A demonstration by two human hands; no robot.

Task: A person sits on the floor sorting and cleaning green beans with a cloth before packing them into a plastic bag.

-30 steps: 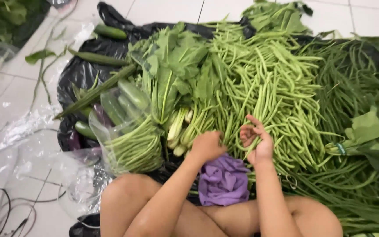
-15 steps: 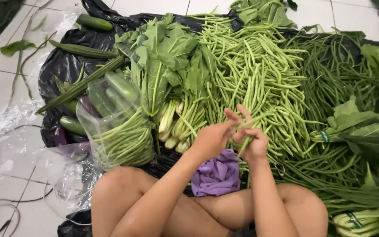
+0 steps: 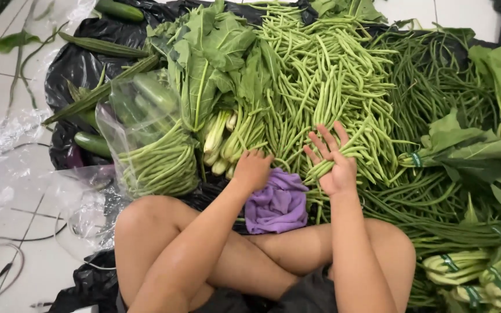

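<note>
Hands picking through a big pile of green beans [image 3: 326,81]

The right hand [image 3: 334,159] is spreading open, fingers lifting some beans; the left hand [image 3: 251,170] is curling loosely, touching beans; a clear bag [image 3: 146,133] is sitting left.

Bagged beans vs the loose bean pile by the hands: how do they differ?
The bagged beans sit bundled inside a clear plastic bag, curved together; the loose bean pile is unwrapped and spread wide. The bagged lot is much smaller. Only the pile is touched, by the right hand. Both are light green, long and thin.

left hand [image 3: 253,170] curled, right hand [image 3: 334,157] fingers spread
</note>
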